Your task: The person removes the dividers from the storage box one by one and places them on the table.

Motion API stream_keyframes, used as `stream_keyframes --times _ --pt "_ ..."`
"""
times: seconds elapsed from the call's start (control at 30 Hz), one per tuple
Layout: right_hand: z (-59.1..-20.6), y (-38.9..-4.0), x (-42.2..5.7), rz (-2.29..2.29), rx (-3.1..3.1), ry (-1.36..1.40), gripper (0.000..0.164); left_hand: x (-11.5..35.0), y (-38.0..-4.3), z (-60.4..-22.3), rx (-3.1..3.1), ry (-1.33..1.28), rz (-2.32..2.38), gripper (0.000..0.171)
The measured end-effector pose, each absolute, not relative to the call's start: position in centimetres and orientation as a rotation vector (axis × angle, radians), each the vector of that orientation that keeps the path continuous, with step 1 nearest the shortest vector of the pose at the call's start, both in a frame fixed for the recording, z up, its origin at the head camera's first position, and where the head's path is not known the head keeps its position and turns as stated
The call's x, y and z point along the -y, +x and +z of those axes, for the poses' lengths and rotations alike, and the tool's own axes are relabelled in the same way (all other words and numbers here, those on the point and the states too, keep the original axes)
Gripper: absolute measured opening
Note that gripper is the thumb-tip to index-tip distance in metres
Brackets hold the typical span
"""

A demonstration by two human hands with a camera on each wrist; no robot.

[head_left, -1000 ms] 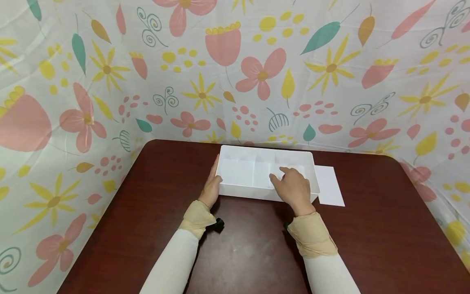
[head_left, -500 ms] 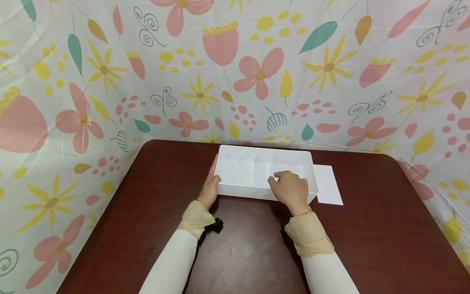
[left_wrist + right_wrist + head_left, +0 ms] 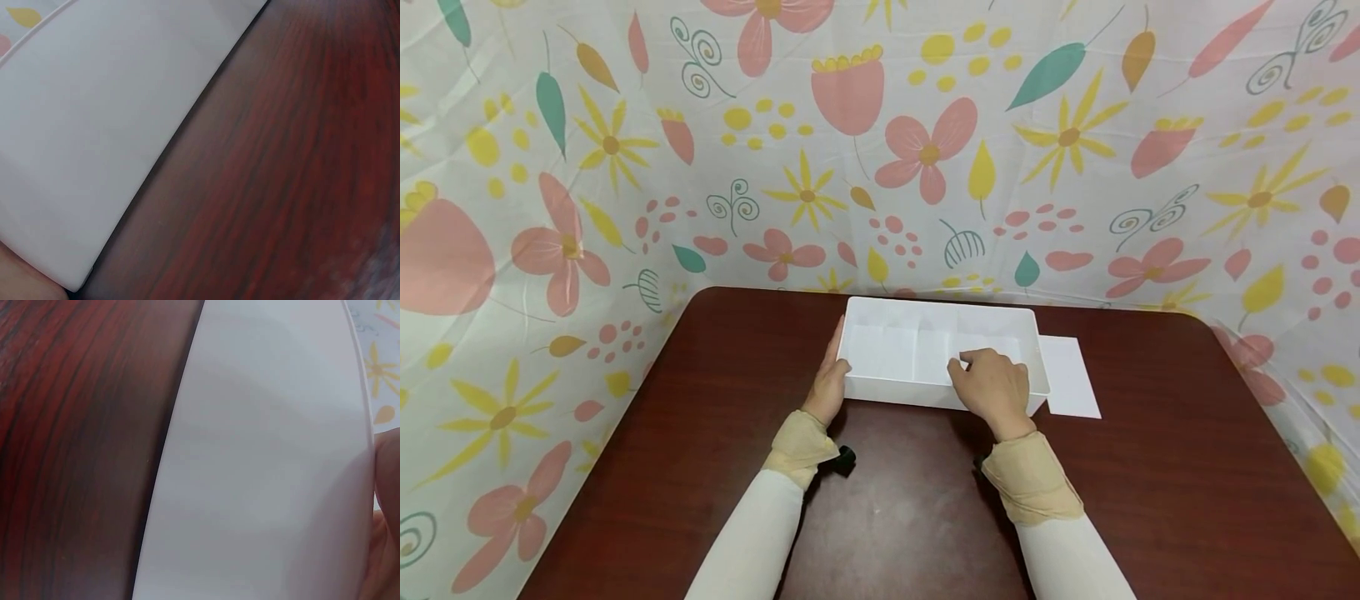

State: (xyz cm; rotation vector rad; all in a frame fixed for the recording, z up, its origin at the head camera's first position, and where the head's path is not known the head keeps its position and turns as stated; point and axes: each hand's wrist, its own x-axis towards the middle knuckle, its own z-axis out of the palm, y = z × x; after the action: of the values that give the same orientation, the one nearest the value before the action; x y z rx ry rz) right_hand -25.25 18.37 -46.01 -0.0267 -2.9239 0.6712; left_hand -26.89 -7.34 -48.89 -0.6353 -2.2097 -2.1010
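Box: the white box [image 3: 902, 390] is on the far half of the table [image 3: 880, 517], its long side facing the person, its opening upward.
Inside of box: thin white dividers [image 3: 915, 354] cross it from front to back and make compartments of different width; the bottom of the right part is covered by a hand.
Left hand: it holds the left end of the box, with the thumb at the front corner and the fingers along the outer side; the left wrist view shows only a small part of it, at the box's corner.
Right hand: it reaches over the front wall into the right part of the box; the fingers bend down and their tips are hidden, so I cannot tell if they grip something.
Card: a white card [image 3: 1070, 377] lies flat just right of the box; the box hides its left edge, and whether it goes under the box I cannot tell.
Wrists: each wears a beige band [image 3: 1032, 477]; a small black piece [image 3: 844, 461] sticks out inward from the left one, near the table.
Sleeves: white sleeves [image 3: 1070, 558] come in from the near edge of the view, well apart.
Cloth: a white cloth [image 3: 925, 225] with pink, yellow and green flowers and leaves hangs behind the table and at both sides; the box's back edge is near it.
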Motion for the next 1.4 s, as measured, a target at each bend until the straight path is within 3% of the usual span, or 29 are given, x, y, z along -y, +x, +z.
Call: stream_keyframes --times 1.03,1.4 --pt "-46.18 -25.37 -18.14 0.832 2.660 -0.066 0.034 7.50 -26.88 -48.65 2.241 -0.640 -2.092 0.078" --pt "-45.72 -25.01 -18.30 0.886 2.692 0.014 0.039 7.44 -26.69 -48.67 2.249 -0.636 -2.093 0.078"
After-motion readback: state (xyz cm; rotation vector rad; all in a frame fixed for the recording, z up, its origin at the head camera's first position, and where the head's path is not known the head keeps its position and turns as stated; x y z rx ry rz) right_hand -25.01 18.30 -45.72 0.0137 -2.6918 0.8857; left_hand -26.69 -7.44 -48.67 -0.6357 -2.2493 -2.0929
